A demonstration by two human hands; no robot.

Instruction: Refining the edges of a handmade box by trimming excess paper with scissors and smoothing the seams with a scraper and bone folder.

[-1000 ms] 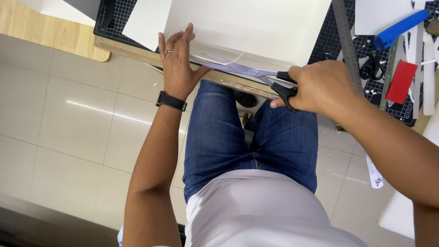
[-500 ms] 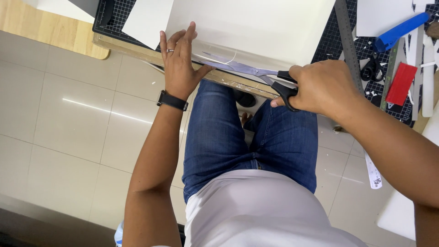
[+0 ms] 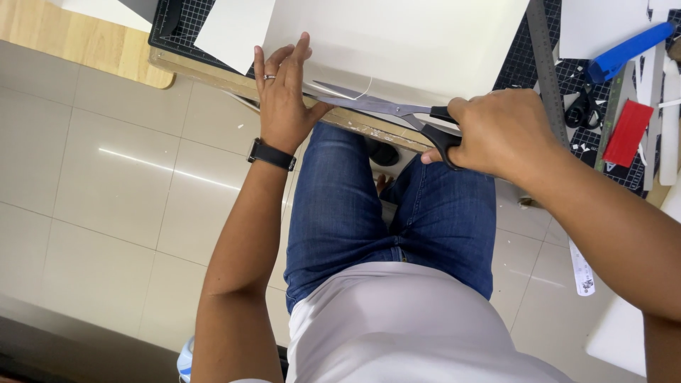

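Left hand (image 3: pixel 284 96) flat, fingers spread, right hand (image 3: pixel 500 131) fisted, both arms extended

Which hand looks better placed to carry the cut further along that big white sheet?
Probably the right hand: it grips the scissors, blades at the white sheet's edge. The left hand lies flat, steadying it.
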